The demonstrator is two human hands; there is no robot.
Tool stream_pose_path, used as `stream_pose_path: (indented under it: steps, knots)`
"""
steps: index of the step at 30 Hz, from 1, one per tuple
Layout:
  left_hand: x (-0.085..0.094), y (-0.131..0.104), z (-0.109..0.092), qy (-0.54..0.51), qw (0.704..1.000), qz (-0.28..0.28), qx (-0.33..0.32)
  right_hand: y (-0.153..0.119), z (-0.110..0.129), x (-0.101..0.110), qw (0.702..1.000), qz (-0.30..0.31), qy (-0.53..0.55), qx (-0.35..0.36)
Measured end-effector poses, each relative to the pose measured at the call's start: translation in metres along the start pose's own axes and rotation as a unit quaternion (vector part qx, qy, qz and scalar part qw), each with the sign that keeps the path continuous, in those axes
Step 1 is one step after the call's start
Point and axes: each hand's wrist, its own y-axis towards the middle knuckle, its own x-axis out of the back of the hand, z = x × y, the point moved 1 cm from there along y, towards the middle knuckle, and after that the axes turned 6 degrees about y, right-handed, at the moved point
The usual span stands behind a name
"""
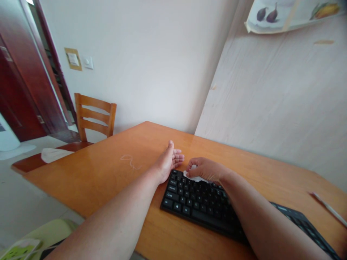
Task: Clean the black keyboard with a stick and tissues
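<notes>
A black keyboard (200, 202) lies on the wooden table, its right part crossed by my right forearm. My right hand (206, 169) is closed on a crumpled white tissue (195, 177), which touches the keys near the keyboard's upper left. Beside the keyboard's upper left corner, my left hand (169, 162) stands on edge, fingers stretched out and thumb up. Nothing shows in its palm. Whether it touches the keyboard's edge I cannot tell.
The wooden table (108, 180) meets the wall at the back. A thin white stick-like item (329, 207) lies at the right. A wooden chair (94, 115) stands at the left, with white cloth or paper (55, 154) near its seat. A pale green seat (51, 231) is at lower left.
</notes>
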Motion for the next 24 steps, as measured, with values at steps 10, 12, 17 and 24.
stream_pose_path:
  steps: [10,12,17,24]
  knots:
    - [-0.0001,0.0003,0.0011,0.001,1.0,0.001,-0.008,-0.0004,0.0056,-0.0021,0.999,-0.013,-0.03,0.006]
    - [-0.0005,0.0004,0.0012,0.004,1.0,0.003,-0.007,-0.0013,0.0065,-0.0026,1.0,-0.017,-0.02,0.001]
    - [0.0002,0.0009,0.0019,0.005,1.0,-0.002,-0.006,-0.0008,0.0085,-0.006,0.998,-0.042,-0.031,0.029]
    - [0.0006,0.0013,0.0027,0.012,1.0,0.008,-0.006,-0.0002,0.0044,-0.0039,0.999,-0.023,-0.023,0.012]
